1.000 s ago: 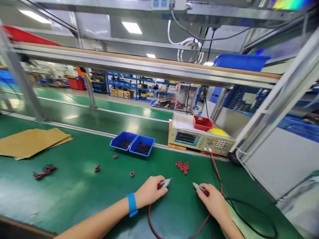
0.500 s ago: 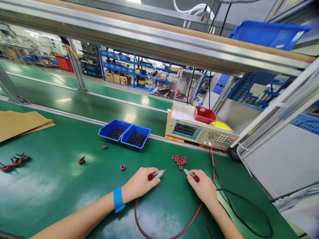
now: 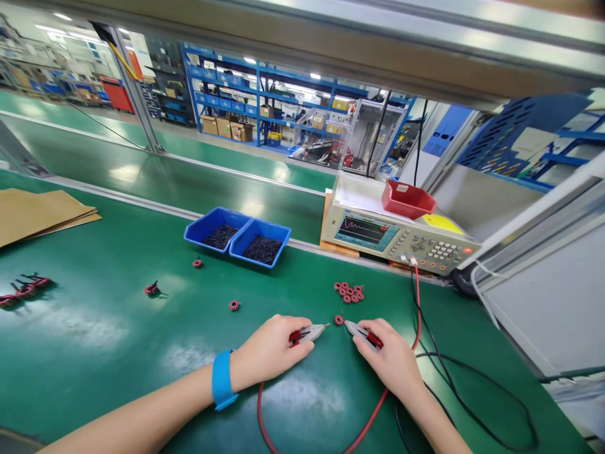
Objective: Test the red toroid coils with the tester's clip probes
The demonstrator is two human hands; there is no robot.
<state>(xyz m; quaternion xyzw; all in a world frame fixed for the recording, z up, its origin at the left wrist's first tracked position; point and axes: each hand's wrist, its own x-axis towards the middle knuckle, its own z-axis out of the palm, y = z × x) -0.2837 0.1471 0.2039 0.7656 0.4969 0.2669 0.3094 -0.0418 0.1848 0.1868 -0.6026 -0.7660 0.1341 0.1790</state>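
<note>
My left hand (image 3: 269, 350) is closed round a test probe (image 3: 309, 332) with a red grip, its tip pointing right. My right hand (image 3: 390, 359) grips a second probe (image 3: 362, 333) pointing left. Between the two tips lies one small red ring coil (image 3: 339, 320) on the green mat. A cluster of several red coils (image 3: 350, 292) sits just beyond it. A red lead (image 3: 373, 413) and a black lead (image 3: 454, 391) run from the probes to the beige meter (image 3: 401, 236). A blue band circles my left wrist.
Two blue trays (image 3: 239, 234) of dark parts stand at the mat's far edge. Loose coils (image 3: 233, 305) and a wired one (image 3: 151, 289) lie to the left, with red-black pieces (image 3: 23, 290) and brown cardboard (image 3: 40, 211) further left. A red tray (image 3: 406, 198) sits on the meter.
The view has tilted down and drawn closer. Both probe tips have closed in on a single coil that now lies between them, apart from the cluster.
</note>
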